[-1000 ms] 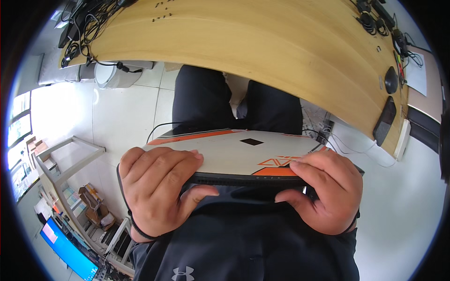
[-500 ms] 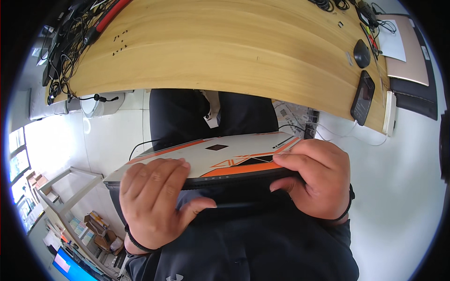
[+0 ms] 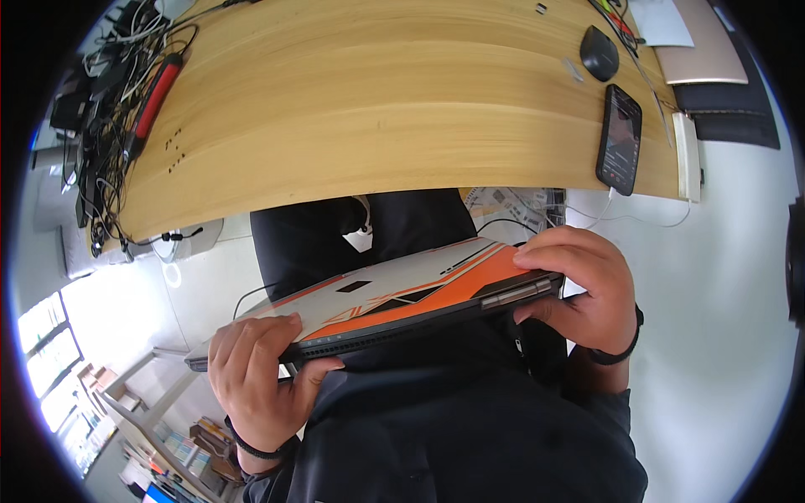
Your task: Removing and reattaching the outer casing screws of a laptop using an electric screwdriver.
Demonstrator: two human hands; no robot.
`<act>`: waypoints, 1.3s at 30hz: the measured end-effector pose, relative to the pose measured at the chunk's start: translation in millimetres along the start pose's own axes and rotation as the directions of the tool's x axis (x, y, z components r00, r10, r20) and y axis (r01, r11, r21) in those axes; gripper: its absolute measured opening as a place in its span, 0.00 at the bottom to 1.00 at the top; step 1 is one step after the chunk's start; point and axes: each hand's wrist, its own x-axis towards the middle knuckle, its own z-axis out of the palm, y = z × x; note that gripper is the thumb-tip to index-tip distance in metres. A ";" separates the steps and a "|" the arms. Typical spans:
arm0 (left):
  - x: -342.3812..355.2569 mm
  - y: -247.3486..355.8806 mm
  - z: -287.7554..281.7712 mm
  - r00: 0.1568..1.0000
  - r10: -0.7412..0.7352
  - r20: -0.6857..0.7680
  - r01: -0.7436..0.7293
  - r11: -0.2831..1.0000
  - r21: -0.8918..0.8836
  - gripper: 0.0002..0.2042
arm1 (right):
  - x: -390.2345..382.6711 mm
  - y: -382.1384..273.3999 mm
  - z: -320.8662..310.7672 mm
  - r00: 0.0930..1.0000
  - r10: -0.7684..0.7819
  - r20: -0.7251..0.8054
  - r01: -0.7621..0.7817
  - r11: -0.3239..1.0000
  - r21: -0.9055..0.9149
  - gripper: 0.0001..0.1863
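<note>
A closed laptop [image 3: 381, 293] with a pale grey lid and orange and black markings is held over my lap, at the near side of the desk. It tilts, its right end higher in the picture. My left hand [image 3: 260, 377] grips its near left edge, fingers on the lid and thumb beneath. At the right corner, my right hand [image 3: 587, 289] pinches the laptop with fingers above and thumb below. A hinge shows on the near edge beside the right hand. The laptop's underside is hidden.
Several tiny dark screws [image 3: 174, 151] lie on the wooden desk [image 3: 377, 109], near a red-and-black tool [image 3: 155, 105] and tangled cables [image 3: 101, 176]. To the right are a phone [image 3: 619, 142] on a white cable, a black mouse [image 3: 599, 53] and a white power strip [image 3: 686, 155].
The laptop has tilted, its left end lower and right end higher. My right hand has shifted to the corner, uncovering the hinge. My left hand has moved slightly. The whole view has shifted.
</note>
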 end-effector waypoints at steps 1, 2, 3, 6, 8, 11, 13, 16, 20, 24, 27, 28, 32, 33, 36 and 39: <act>0.5 -0.5 0.8 1.000 0.011 0.003 -0.011 1.000 -0.002 0.27 | -2.4 4.6 1.3 1.000 -0.024 -0.014 0.025 0.999 0.046 0.29; 1.8 0.6 1.0 1.000 0.029 0.009 -0.029 1.000 -0.001 0.27 | -4.1 7.9 1.6 0.998 -0.050 -0.030 0.052 0.995 0.090 0.28; 3.6 1.6 0.8 1.000 0.008 0.015 -0.008 1.000 0.007 0.27 | -4.6 10.1 1.5 0.998 -0.040 -0.047 0.044 0.995 0.089 0.28; 1.4 4.9 -3.3 0.999 -0.027 0.030 0.026 0.999 0.028 0.27 | -6.0 13.4 2.2 0.997 -0.056 -0.056 0.063 0.987 0.147 0.27; 1.8 4.3 -4.6 0.999 -0.048 0.024 0.047 0.998 0.045 0.27 | -3.3 15.3 2.3 0.998 -0.058 -0.027 0.062 0.983 0.172 0.27; -3.3 -4.2 -2.8 0.999 0.030 0.022 -0.030 1.000 0.001 0.28 | -4.2 18.4 0.0 0.996 -0.086 0.000 0.083 0.971 0.224 0.28; -8.0 -13.5 -7.4 0.999 0.028 -0.018 -0.027 0.999 0.048 0.30 | -6.0 21.6 0.6 0.997 -0.066 0.032 0.055 0.962 0.266 0.28; -20.5 -39.7 -17.4 0.998 0.015 -0.062 -0.007 0.993 0.118 0.34 | -12.9 37.1 13.0 0.995 -0.015 0.100 -0.016 0.952 0.306 0.26; -57.5 -86.8 -13.0 0.958 -0.214 -0.190 0.189 0.972 -0.141 0.38 | -25.2 61.2 37.4 0.989 0.092 0.118 -0.120 0.960 0.252 0.20; -83.7 -123.4 7.2 0.888 -0.459 0.014 0.355 0.666 -0.655 0.41 | -20.2 63.1 44.9 0.978 0.138 0.154 -0.175 0.950 0.260 0.16; -86.9 -142.5 51.5 0.943 -0.275 0.188 0.311 0.527 -0.791 0.25 | -14.7 64.2 50.5 0.940 0.215 0.266 -0.267 0.947 0.177 0.15; -88.0 -152.5 68.7 0.936 -0.252 0.246 0.350 0.590 -0.728 0.19 | -15.7 65.3 49.9 0.942 0.187 0.278 -0.241 0.955 0.174 0.15; -80.1 -161.2 93.7 0.961 -0.251 0.121 0.227 0.454 -0.862 0.16 | -17.4 53.3 51.8 0.986 0.105 0.131 -0.120 0.986 0.117 0.11; -83.7 -161.9 94.8 0.951 -0.289 0.113 0.231 0.414 -0.880 0.19 | -16.1 49.6 52.3 0.972 0.179 0.150 -0.192 0.978 0.079 0.09; -88.8 -159.0 92.9 0.920 -0.380 0.091 0.191 0.234 -0.953 0.26 | -8.5 26.3 41.6 0.937 0.295 0.186 -0.292 0.955 -0.041 0.07; -81.4 -140.0 66.9 0.827 -0.547 -0.129 0.065 0.322 -0.945 0.29 | -9.3 15.9 36.0 0.968 0.040 0.248 -0.028 0.998 -0.051 0.10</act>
